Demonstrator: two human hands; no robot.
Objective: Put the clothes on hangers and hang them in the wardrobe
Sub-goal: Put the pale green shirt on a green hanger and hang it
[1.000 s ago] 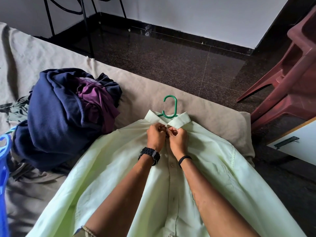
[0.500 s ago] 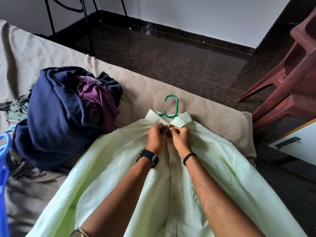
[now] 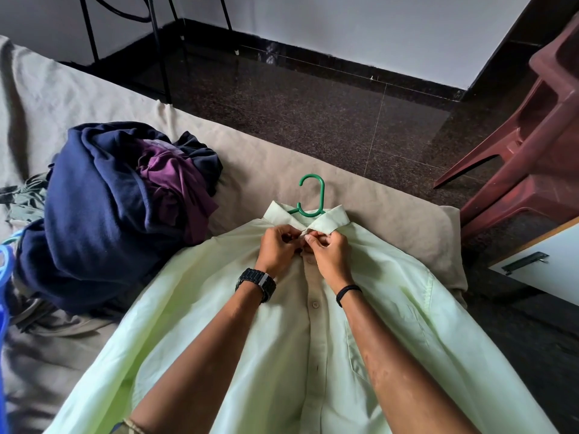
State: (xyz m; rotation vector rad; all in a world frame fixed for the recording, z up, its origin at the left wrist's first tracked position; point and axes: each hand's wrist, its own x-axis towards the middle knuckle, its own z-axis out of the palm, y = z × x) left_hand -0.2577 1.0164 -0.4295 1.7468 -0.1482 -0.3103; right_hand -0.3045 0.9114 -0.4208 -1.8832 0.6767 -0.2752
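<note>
- No brand, label or writing can be read on anything here.
- The pale green shirt [image 3: 391, 308] lies face up on the bed [image 3: 78, 98], its collar pointing away from me and its placket running straight back between my forearms, with buttons showing down it.
- A green hanger [image 3: 310, 195] sits inside the shirt; only its hook and neck stick out past the collar.
- My left hand [image 3: 277, 250] has its grip curled, pinching the shirt's front edge just under the collar.
- My right hand [image 3: 329, 250] pinches the opposite edge, fingertips touching those of the left.
- A heap of navy and purple clothes [image 3: 116, 211] rests on the bed to my left, beside the shirt's sleeve.
</note>
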